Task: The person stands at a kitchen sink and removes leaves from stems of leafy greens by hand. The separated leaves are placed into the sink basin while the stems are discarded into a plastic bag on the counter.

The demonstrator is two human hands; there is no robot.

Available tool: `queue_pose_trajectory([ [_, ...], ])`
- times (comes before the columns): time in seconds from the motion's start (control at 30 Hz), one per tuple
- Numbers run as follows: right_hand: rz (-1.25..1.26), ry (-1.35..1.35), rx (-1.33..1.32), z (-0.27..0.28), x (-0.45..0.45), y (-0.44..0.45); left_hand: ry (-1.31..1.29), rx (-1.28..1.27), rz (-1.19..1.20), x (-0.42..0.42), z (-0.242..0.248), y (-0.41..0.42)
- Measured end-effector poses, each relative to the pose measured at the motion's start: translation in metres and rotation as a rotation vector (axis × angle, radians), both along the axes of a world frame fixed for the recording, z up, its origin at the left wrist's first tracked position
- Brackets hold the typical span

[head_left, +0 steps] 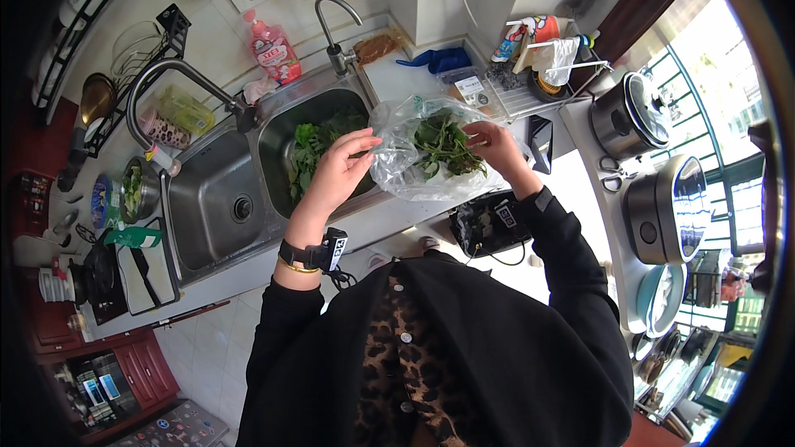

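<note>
A clear plastic bag [391,164] lies by the right edge of the sink, with a bunch of leafy greens [444,143] on it. My right hand [497,146] has its fingertips on the stems at the bunch's right side. My left hand [345,164] is over the sink's right basin [273,164], fingers spread and tips at the bag's left edge. Whether those tips touch the plastic is hard to see. More leafy greens [307,152] lie in that basin, partly hidden behind my left hand.
The left basin [214,180] has an arched faucet [180,65] above it. A smaller tap [338,56] and a pink pump bottle [273,53] stand behind the sink. Left are a metal bowl of cut greens [140,189] and a knife on a cutting board [146,273]. Cookers [661,211] stand right.
</note>
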State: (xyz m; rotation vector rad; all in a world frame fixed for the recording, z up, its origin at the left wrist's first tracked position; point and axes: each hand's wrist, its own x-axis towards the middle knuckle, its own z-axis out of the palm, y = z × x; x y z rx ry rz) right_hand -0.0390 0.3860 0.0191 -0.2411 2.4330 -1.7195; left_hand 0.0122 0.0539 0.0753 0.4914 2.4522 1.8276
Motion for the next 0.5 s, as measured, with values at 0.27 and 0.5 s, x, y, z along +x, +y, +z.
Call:
queue_pose_trajectory([
  [0.27,0.038,0.280,0.633,-0.006,0.006,0.013,0.039,-0.106,-0.056,-0.007,0.001,0.031],
  [0.5,0.025,0.428,0.848,-0.059,0.024,0.004,-0.021,-0.127,-0.077,-0.010,-0.005,0.039],
])
